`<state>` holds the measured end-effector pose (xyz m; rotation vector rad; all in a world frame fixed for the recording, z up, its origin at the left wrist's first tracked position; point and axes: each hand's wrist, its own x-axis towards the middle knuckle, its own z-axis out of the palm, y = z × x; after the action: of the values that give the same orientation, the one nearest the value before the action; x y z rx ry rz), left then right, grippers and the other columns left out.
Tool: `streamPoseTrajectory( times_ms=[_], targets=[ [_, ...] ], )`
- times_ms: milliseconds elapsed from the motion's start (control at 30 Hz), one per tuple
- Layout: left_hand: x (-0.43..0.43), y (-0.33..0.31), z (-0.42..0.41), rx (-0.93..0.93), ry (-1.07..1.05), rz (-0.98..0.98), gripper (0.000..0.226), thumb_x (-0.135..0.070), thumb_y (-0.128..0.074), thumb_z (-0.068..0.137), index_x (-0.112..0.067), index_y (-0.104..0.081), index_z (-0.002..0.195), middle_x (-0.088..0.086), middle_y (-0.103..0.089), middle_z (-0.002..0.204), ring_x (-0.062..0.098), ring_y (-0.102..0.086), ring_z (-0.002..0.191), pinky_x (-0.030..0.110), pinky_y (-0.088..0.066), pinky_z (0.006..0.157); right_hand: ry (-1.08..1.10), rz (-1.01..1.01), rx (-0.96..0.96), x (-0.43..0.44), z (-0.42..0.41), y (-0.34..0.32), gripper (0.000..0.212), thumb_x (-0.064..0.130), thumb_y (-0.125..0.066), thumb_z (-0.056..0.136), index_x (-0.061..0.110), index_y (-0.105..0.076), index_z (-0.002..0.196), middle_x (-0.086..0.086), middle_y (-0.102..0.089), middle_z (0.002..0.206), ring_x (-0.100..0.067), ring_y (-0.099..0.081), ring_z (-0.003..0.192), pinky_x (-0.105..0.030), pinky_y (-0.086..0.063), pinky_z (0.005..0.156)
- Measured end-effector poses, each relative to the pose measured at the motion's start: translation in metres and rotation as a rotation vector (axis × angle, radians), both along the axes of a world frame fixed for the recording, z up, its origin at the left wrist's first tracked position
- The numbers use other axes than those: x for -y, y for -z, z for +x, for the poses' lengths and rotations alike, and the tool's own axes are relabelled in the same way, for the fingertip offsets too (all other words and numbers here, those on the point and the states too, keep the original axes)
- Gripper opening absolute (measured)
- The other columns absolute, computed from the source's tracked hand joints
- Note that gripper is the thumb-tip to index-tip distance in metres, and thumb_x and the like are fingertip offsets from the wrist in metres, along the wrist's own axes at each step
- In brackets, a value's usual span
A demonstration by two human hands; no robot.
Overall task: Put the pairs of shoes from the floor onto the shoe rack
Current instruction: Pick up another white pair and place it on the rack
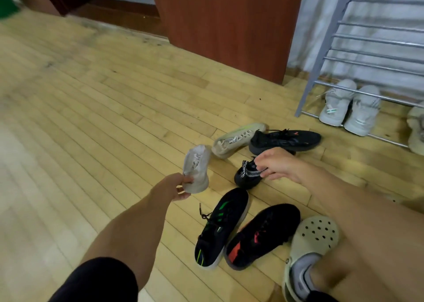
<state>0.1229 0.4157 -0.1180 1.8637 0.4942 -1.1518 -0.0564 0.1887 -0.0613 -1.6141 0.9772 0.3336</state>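
Wooden floor [114, 95], right hand [278, 164] half-hiding black shoe [246, 175]

Place: home entryway, prob. by the front door
Floor: worn wood strips [103, 99]
Door: reddish-brown wood panel [229, 21], dark threshold beside it
Storage: metal shoe rack [367, 58] vs. white wall
Clutter: sneakers [241, 138] loose on floor near rack

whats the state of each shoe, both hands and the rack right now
left hand: gripping the pale shoe
pale shoe: lifted, toe up
right hand: fingers on the black strap shoe
black strap shoe: on the floor
beige shoe: on its side on the floor
black shoe with red mark: on the floor
green-striped shoe: upright on the floor
red-accent shoe: upright on the floor
shoe rack: grey pair on bottom shelf
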Motion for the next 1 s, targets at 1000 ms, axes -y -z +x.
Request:
streamPoseTrajectory(
  times_ms=[1000],
  targets=[
    [0.304, -0.271, -0.228, 0.520, 1.075, -0.514, 0.036, -0.013, -0.073, 0.077, -0.013, -0.066, 0.112, 0.007, -0.071, 0.104, 0.021, -0.065, 0.086, 0.037, -0.056, 0.081, 0.478, -0.331, 0.455, 0.142, -0.223, -0.202, 0.030, 0.009, -0.066, 0.088, 0.005, -0.066, 0.117, -0.010, -0.073, 0.109, -0.023, -0.071, 0.092, -0.041, -0.059, 0.083]
  ],
)
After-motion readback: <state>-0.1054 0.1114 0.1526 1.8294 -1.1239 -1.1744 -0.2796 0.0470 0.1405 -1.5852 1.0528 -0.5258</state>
